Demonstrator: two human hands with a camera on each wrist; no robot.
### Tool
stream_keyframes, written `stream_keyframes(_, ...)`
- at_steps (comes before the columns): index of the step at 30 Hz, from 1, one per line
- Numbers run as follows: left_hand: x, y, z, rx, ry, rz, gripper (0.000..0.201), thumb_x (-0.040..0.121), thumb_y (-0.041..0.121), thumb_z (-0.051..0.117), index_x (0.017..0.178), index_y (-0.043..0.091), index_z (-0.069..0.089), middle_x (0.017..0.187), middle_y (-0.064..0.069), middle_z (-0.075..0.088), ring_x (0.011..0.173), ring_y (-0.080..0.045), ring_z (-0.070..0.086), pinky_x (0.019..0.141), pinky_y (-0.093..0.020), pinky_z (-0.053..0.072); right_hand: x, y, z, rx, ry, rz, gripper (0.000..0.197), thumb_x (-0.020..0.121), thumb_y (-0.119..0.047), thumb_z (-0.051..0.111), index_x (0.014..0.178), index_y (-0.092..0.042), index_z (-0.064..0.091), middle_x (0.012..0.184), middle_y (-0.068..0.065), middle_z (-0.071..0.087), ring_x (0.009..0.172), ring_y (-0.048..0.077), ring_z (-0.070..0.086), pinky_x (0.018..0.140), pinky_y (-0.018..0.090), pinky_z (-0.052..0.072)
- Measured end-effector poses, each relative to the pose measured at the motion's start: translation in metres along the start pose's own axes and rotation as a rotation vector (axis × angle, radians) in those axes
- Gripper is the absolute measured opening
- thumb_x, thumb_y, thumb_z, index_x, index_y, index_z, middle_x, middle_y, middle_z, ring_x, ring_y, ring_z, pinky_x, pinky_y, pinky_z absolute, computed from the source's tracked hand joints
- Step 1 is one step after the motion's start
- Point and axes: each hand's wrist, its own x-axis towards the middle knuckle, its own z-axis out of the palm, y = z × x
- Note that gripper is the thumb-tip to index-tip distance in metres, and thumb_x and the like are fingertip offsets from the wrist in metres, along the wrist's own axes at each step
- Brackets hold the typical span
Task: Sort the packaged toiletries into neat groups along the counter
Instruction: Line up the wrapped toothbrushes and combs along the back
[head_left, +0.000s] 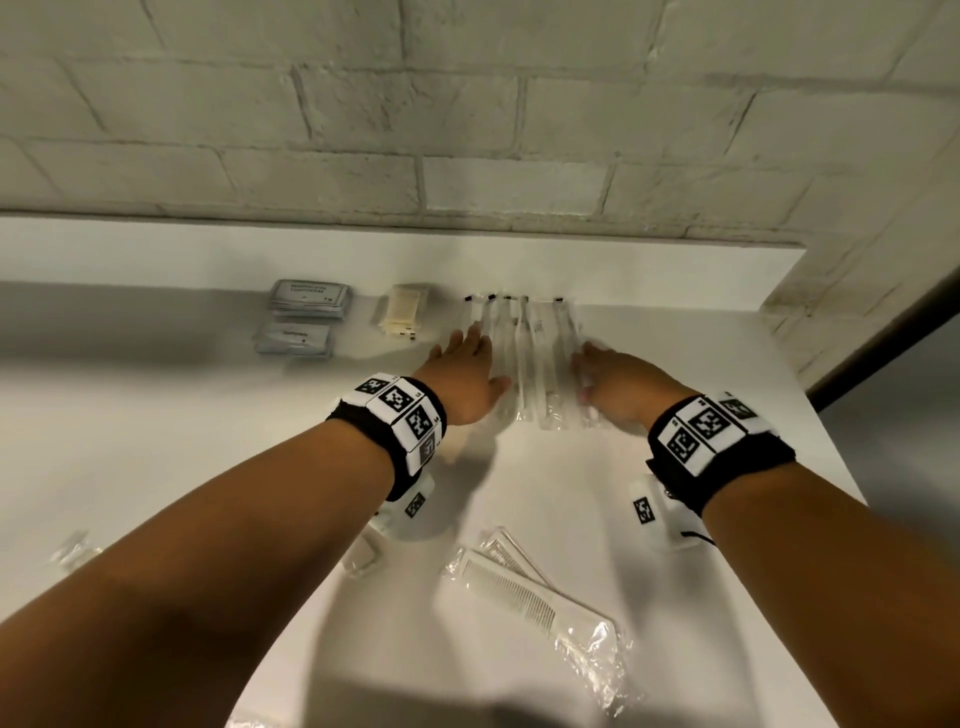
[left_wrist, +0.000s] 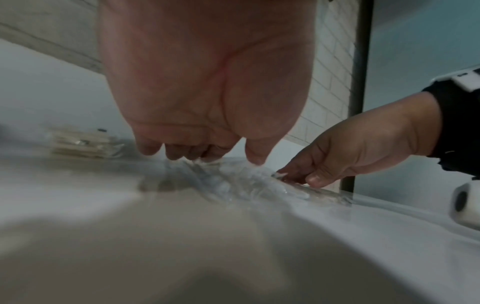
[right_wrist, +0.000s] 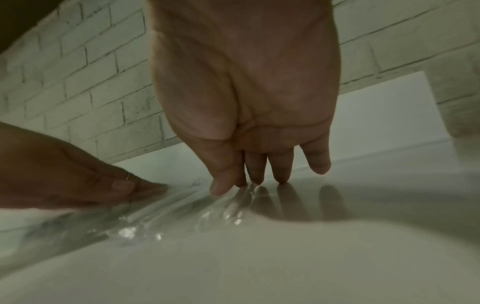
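My left hand (head_left: 467, 371) and right hand (head_left: 615, 384), fingers straight, press on either side of the wrapped toothbrushes (head_left: 530, 358) lying between them on the desk (head_left: 156, 441). Packaged combs (head_left: 524, 592) lie nearer me, behind both wrists.

Two combs (head_left: 524, 597), two grey packets (head_left: 309, 299) (toothbrushes (head_left: 524, 353) blur together).

toothbrushes (head_left: 524, 358): clear-wrapped, side by side in a row near the wall, lengthwise toward it | grey sachets (head_left: 310, 298): stacked pile at the row's left, second pile (head_left: 294, 339) just in front | cream packets (head_left: 402, 314): stacked between sachets and toothbrushes | combs (head_left: 524, 592): two, clear-wrapped, overlapping, at the near edge
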Motion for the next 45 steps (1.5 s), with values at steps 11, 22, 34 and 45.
stream_keyframes(11, 0.003, -0.004, -0.003, -0.002, -0.040, 0.042, 0.067, 0.102, 0.041, 0.026, 0.152, 0.005, 0.002, 0.161, -0.012, -0.007, 0.148, -0.030, -0.003, 0.119, -0.046, 0.004, 0.008, -0.017, -0.001, 0.123, -0.016, 0.033, 0.046, 0.102, -0.019, 0.033, 0.147, -0.008, 0.032, 0.155, 0.013, 0.028, 0.138, 0.032, 0.035, 0.113, 0.039, 0.030)
stream_keyframes(22, 0.004, 0.001, 0.002, -0.028, -0.002, 0.085, 0.075, 0.097, 0.056, 0.026, 0.152, 0.020, -0.009, 0.159, -0.008, -0.020, 0.147, -0.030, -0.013, 0.118, -0.050, 0.001, 0.013, -0.022, 0.006, 0.377, 0.035, 0.031, 0.079, 0.094, -0.045, 0.051, 0.153, -0.027, 0.002, 0.162, -0.003, 0.003, 0.148, 0.023, 0.013, 0.116, 0.046, 0.027)
stream_keyframes(34, 0.007, 0.007, 0.005, 0.018, -0.019, 0.095, 0.073, 0.099, 0.050, 0.025, 0.152, 0.009, -0.003, 0.160, -0.012, -0.011, 0.148, -0.030, -0.005, 0.118, -0.047, 0.004, 0.038, -0.028, 0.010, 0.067, -0.096, -0.051, 0.075, 0.095, -0.039, 0.047, 0.153, -0.023, 0.002, 0.162, -0.001, -0.010, 0.149, 0.024, -0.001, 0.115, 0.059, 0.017)
stream_keyframes(45, -0.006, 0.001, -0.002, -0.038, 0.046, 0.063, 0.077, 0.097, 0.055, 0.029, 0.152, 0.017, -0.008, 0.160, -0.010, -0.016, 0.147, -0.036, -0.010, 0.118, -0.051, 0.001, -0.001, -0.027, -0.012, 0.410, 0.070, 0.032, 0.074, 0.096, -0.032, 0.051, 0.154, -0.027, 0.006, 0.162, -0.003, -0.001, 0.146, 0.025, 0.023, 0.116, 0.035, 0.026)
